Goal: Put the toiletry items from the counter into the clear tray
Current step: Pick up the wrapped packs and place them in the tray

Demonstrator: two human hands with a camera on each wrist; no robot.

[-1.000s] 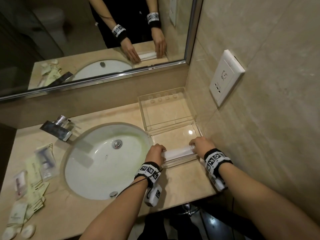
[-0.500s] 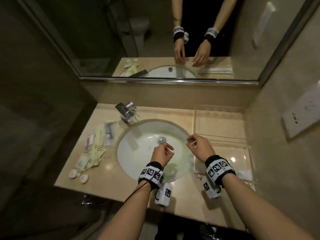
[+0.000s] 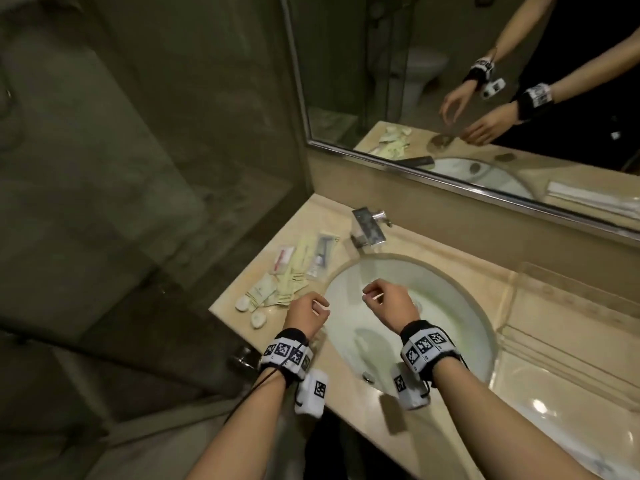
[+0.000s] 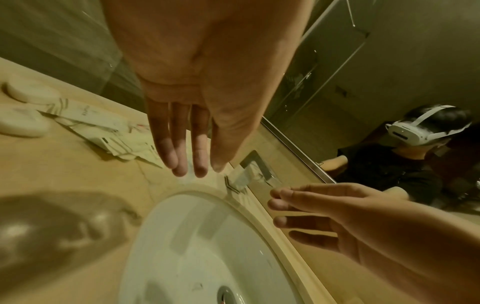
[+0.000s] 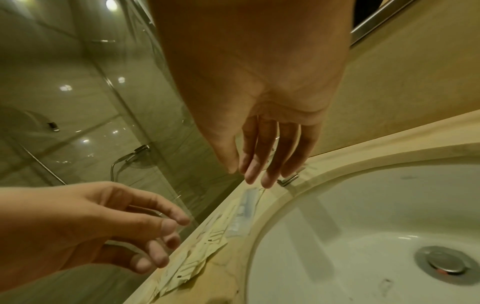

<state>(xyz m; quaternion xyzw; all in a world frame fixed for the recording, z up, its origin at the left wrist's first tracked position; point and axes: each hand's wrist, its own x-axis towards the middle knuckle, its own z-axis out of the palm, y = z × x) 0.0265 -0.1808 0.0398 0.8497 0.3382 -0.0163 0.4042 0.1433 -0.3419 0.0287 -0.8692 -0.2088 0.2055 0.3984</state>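
A pile of toiletry items (image 3: 287,277) lies on the beige counter left of the sink: pale sachets (image 4: 109,131), a clear razor packet (image 3: 322,254) and round white soaps (image 3: 259,319). The clear tray (image 3: 554,299) stands on the counter at the far right, partly cut off by the frame edge. My left hand (image 3: 320,304) hovers over the sink's left rim, close to the pile, fingers straight and empty (image 4: 192,168). My right hand (image 3: 372,296) hangs above the basin, also empty, with relaxed fingers (image 5: 257,174).
The white sink (image 3: 450,306) fills the middle of the counter, with a chrome tap (image 3: 369,226) behind it and a drain plug (image 5: 445,263). A mirror (image 3: 485,81) runs along the back wall. A glass shower wall (image 3: 138,168) borders the counter's left end.
Both hands let go of the white packet at the tray and moved left across the sink towards the toiletry pile. The head view swung left with them.
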